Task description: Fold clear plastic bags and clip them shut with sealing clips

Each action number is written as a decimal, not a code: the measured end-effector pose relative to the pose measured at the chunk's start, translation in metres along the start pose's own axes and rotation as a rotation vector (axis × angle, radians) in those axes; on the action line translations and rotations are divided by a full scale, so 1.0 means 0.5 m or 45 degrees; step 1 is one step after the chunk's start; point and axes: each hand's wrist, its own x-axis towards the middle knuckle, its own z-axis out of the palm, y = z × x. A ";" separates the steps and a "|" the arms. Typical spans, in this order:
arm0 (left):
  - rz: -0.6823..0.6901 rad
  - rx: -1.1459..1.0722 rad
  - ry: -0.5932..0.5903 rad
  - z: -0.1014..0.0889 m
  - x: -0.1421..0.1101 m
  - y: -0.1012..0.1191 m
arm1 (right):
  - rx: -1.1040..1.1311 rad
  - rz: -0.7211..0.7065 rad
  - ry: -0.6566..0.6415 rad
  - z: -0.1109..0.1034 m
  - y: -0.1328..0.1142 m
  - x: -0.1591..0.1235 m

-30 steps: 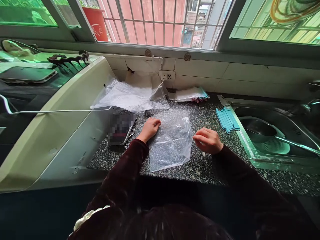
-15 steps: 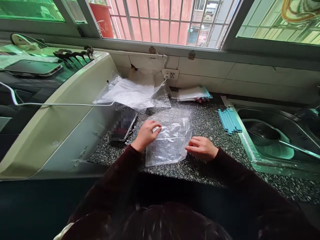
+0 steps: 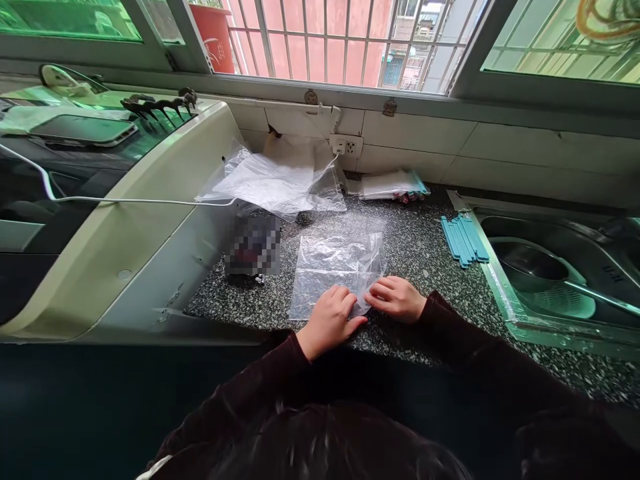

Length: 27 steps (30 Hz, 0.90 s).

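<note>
A clear plastic bag [image 3: 327,257] lies flat on the speckled countertop in front of me, its right side folded over and creased. My left hand [image 3: 334,319] rests on the bag's lower right part, with the fingers laid over the plastic and the thumb held apart. Close beside it, my right hand [image 3: 399,299] has its fingers curled together at the bag's right edge, pinching the film. Between the two hands the plastic is bunched up.
A phone-like dark object [image 3: 253,247], blurred out, lies left of the bag. Behind are a pile of plastic bags [image 3: 280,180] and filled clear packets [image 3: 390,187]. Turquoise sealing strips [image 3: 463,240] lie beside the sink [image 3: 505,320]. A white cable [image 3: 150,200] crosses the pale appliance [image 3: 165,227].
My left hand has moved from the bag's upper middle down and right, close to my right hand. My right hand stays at the bag's right edge. The view has shifted slightly.
</note>
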 end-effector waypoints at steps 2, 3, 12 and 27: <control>-0.009 -0.048 -0.006 -0.001 0.001 -0.001 | -0.002 -0.001 0.006 0.000 -0.001 0.003; -0.018 -0.078 -0.005 -0.001 0.001 -0.001 | -0.003 0.000 0.008 -0.001 0.000 0.003; -0.107 -0.187 0.036 -0.001 0.003 -0.004 | 0.100 0.157 0.124 -0.030 0.019 -0.004; -0.282 -0.343 0.167 -0.002 0.006 -0.018 | 0.436 0.429 0.200 -0.071 0.045 -0.009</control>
